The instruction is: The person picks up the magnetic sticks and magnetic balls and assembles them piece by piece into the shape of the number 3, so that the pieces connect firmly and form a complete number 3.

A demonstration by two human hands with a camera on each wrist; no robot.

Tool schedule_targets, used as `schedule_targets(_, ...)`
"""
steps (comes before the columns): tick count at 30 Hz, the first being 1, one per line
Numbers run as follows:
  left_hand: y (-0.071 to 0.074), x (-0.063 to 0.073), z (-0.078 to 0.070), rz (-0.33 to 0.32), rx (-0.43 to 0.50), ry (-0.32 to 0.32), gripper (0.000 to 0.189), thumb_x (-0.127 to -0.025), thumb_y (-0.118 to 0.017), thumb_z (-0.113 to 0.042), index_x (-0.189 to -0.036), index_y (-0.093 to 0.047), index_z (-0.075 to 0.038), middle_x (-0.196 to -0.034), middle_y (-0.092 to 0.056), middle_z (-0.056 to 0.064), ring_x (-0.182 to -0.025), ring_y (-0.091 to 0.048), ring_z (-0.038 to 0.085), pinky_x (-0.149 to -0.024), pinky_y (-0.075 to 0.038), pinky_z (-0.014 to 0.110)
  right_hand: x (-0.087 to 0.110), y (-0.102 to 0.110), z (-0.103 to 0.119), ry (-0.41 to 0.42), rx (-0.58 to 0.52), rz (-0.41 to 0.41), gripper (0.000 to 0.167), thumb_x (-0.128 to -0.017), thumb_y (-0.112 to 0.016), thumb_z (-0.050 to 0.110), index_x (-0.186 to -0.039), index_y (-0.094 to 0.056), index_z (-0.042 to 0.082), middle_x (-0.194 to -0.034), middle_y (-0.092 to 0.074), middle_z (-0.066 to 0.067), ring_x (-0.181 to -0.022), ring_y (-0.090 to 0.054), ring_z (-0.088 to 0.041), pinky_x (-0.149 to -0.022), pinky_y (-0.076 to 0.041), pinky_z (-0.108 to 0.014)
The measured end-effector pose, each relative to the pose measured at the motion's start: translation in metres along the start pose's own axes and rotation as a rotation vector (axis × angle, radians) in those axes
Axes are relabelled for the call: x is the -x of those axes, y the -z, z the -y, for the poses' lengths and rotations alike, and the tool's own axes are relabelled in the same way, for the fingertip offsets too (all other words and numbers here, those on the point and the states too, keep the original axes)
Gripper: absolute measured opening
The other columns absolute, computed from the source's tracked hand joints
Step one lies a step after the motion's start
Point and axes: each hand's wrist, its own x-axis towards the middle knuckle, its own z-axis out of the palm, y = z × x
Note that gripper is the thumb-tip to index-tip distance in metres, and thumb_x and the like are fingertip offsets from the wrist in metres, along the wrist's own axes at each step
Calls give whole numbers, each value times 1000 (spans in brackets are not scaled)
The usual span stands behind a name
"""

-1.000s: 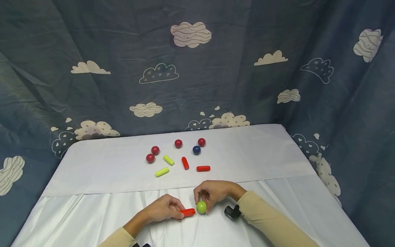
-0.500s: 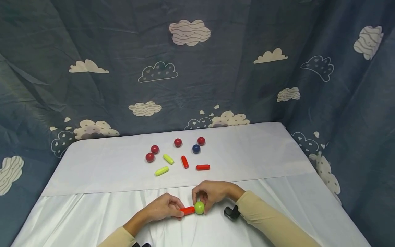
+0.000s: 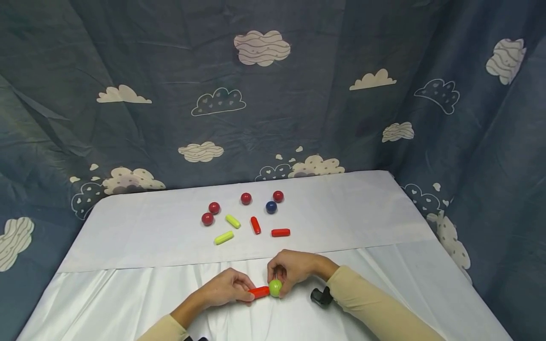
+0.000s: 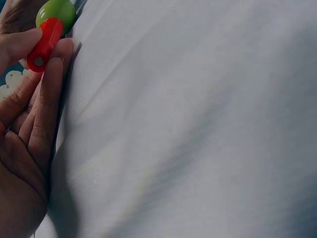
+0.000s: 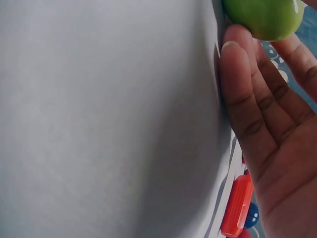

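Observation:
Close to the table's near edge, my left hand (image 3: 226, 287) pinches a short red rod (image 3: 260, 292) between thumb and fingers. In the left wrist view a small silvery disc shows on the near end of that red rod (image 4: 45, 43). My right hand (image 3: 294, 269) grips a glossy green ball (image 3: 275, 288) from the right and above. Rod and ball touch end to end, low over the white cloth. In the right wrist view the green ball (image 5: 267, 17) is partly cut off by the frame's top.
Farther back on the white table (image 3: 341, 213) lie several red balls (image 3: 246, 198), one blue ball (image 3: 271, 207), two yellow-green rods (image 3: 223, 237) and two more red rods (image 3: 280, 232). A dark cloud-patterned curtain (image 3: 298, 118) hangs behind and beside the table.
The green ball has moved left in my right hand, from a small gap to contact with the red rod's end. My left hand has stayed nearly still.

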Motion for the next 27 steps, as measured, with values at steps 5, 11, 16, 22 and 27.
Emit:
schedule_targets(5, 0, 0, 0, 5, 16, 1, 16, -82, -73, -6, -94, -69, 4, -75, -70, 8, -65, -61, 7, -61, -44, 19, 0, -1, -1, -14, 7, -11, 28, -68, -86, 6, -86, -67, 17, -71, -56, 14, -62, -49, 2, -57, -43, -16)
schedule_targets(11, 1, 0, 0, 13, 14, 5, 16, -84, -73, -7, -95, -70, 3, -76, -71, 10, -65, -61, 7, -61, -45, 19, 0, -1, 0, -25, -20, -6, 29, -69, -85, 4, -87, -67, 17, -72, -56, 13, -63, -49, 0, -59, -43, -16)
schedule_targets(16, 2, 0, -1, 11, 17, 9, 17, -84, -73, -7, -96, -70, 3, -76, -71, 10, -65, -61, 7, -61, -44, 19, 0, -1, 0, -8, -31, -12, 29, -68, -85, 3, -87, -67, 17, -72, -56, 13, -63, -49, 0, -59, -43, -16)
schedule_targets(22, 2, 0, -2, 9, 29, 9, 17, -84, -73, -7, -97, -70, 4, -77, -71, 11, -66, -64, 8, -62, -46, 19, 1, -1, 0, -11, -39, -12, 29, -69, -85, 3, -87, -67, 17, -73, -57, 14, -63, -49, 0, -59, -43, -16)
schedule_targets(27, 3, 2, -3, 22, 20, -6, 18, -85, -72, -8, -99, -69, 3, -78, -71, 11, -67, -65, 9, -63, -48, 19, 1, -1, -1, -13, -52, -10, 29, -69, -85, 3, -87, -67, 17, -73, -58, 13, -63, -50, -1, -59, -43, -16)
